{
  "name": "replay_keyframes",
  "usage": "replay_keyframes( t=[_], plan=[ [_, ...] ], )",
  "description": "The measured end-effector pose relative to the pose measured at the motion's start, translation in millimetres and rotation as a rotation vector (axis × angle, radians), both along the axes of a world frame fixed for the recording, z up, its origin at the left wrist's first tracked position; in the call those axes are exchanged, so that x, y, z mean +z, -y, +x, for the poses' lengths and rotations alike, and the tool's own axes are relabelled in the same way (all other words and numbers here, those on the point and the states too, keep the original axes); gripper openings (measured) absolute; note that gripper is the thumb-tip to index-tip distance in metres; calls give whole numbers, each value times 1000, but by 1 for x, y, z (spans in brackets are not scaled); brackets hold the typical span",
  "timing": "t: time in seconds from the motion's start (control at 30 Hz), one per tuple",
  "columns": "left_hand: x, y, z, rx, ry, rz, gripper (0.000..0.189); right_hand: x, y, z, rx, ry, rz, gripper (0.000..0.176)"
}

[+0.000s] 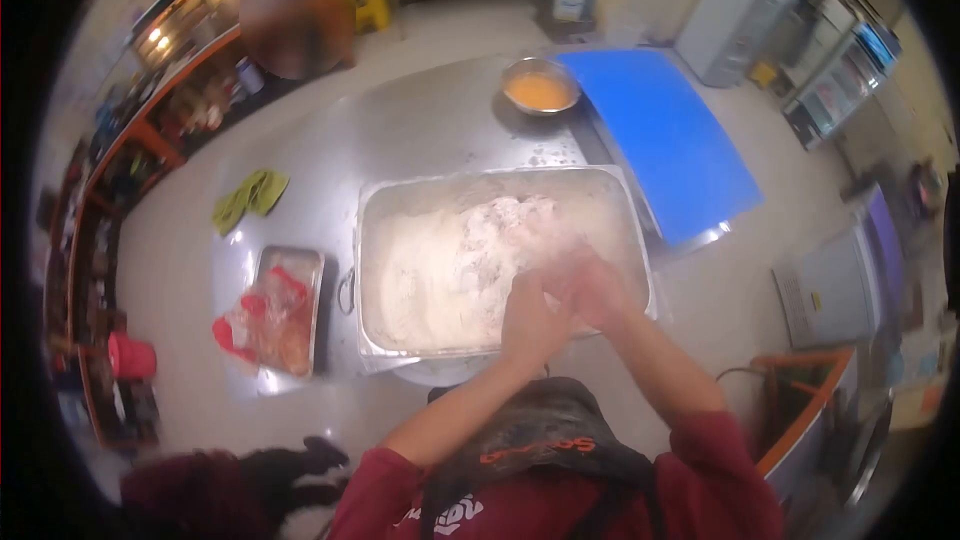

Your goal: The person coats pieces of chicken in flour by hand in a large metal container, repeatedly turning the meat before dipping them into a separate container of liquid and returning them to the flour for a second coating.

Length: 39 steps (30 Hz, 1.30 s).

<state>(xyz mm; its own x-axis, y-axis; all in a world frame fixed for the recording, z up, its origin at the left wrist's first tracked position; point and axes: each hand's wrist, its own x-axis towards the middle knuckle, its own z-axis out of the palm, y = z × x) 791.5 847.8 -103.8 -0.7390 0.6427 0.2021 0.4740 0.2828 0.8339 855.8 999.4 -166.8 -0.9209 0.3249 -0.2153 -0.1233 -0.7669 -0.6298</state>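
Observation:
A large metal tray [367, 335] full of white flour [420, 270] lies before me on the steel table. Flour-coated pieces [500, 225] form a heap at its middle and back. Over the tray's front right part, my left hand [538, 318] is bent beside my right hand [590, 288], the two close together or touching. The right one is smeared by motion. Whether anything is between them cannot be made out.
A steel bowl of orange liquid [540, 92] stands at the back beside a blue board [670, 140]. Left are a green cloth [250, 198] and a small tray [316, 310] with a red-and-clear plastic bag [270, 315]. A person in dark red [200, 490] is at lower left.

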Motion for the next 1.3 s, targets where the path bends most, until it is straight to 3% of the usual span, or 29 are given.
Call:
replay_keyframes(
  t=[0.1, 0.2, 0.3, 0.4, 0.5, 0.57, 0.63, 0.7, 0.8, 0.9, 1.0, 1.1, 1.2, 1.3],
  plan=[
    [-12, 2, 0, 51, 31, -45, 33, 54, 29, -4, -67, 50, -176, 26],
    [-3, 3, 4, 35, 17, -96, 29, 42, 28, 8, 71, 440, 1948, 26],
    [-10, -8, 15, -103, -84, 124, 30, 18, 33, 2, -159, 423, 948, 29],
    [10, -17, 25, -107, -98, 301, 16, 34, 16, 10, -73, 397, 1387, 33],
    [15, -21, 27, 7, -292, 344, 15, 32, 6, 19, -72, 167, 2077, 31],
    [15, -16, 28, -50, -181, 282, 16, -6, 2, 20, -51, 203, 1256, 34],
    [7, -15, 24, -92, -153, 325, 17, 6, 10, 18, -35, 230, 704, 41],
    [-10, -23, 21, -108, -196, 472, 18, 39, 12, 13, -7, 275, 419, 52],
    [14, -3, 16, -380, 100, 276, 20, 44, 20, -21, -168, 465, 227, 71],
    [17, 9, 10, -389, -3, 406, 17, 32, 17, -34, -97, 318, 1, 87],
    [22, 14, 5, -429, -71, 478, 14, 29, 30, -28, -52, 165, 51, 104],
    [24, 18, 6, -430, 40, 415, 11, 39, 34, -26, -7, 236, 10, 100],
    [26, 15, 5, -459, 35, 432, 11, 34, 26, -33, 31, 147, -69, 100],
    [15, 2, 11, -467, 9, 418, 11, 36, 12, -35, 2, 247, -9, 99]
  ],
)
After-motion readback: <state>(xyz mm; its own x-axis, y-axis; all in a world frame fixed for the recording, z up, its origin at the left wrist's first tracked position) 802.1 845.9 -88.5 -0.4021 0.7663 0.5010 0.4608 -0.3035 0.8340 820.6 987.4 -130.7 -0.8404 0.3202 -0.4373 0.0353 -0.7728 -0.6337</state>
